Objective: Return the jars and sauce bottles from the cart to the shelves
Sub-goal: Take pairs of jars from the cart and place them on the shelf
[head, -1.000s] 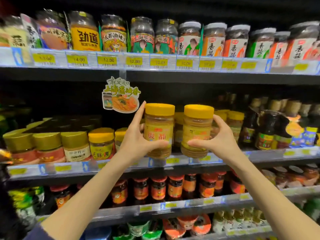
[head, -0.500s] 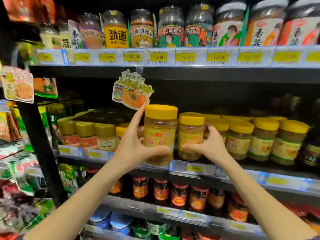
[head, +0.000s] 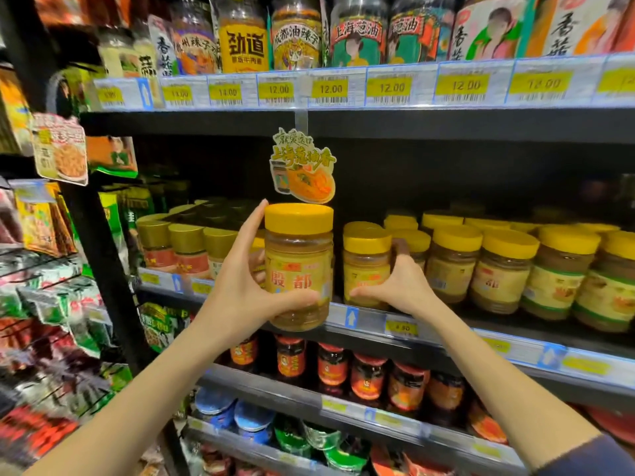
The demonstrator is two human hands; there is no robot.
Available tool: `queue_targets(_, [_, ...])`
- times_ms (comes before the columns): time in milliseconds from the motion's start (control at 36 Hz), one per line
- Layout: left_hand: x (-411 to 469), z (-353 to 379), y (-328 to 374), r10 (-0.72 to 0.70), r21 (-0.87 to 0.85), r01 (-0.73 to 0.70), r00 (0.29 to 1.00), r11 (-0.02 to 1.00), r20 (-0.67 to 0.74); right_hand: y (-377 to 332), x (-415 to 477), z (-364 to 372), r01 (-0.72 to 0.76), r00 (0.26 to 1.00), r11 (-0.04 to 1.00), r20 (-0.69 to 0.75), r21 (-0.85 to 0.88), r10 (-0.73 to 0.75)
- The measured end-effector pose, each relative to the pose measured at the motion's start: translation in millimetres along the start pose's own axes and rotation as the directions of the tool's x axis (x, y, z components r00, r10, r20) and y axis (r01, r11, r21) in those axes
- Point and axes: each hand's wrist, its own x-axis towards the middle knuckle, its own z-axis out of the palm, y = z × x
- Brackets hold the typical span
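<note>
While both hands work the middle shelf, right hand wraps a yellow-lidded jar standing at the shelf front beside matching jars; left hand grips a second jar, held just off the edge (upright, label out). Step: shelving. Next, probably let go right, then slide the left jar into the gap between

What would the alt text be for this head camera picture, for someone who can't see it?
Two bare hands shelve yellow-lidded jars in a shop: the left hand holds a jar up before the middle shelf, while the right hand grips a second jar standing on it.
</note>
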Motion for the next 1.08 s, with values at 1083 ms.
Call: queue_targets(1083, [19.7,56.9,-14.7,-0.028,-0.166,0.056,0.986,0.985,0.166,-43.7,-26.1,-95.1,0.142,0.989,0.978,-0.062,0.155,-0.134])
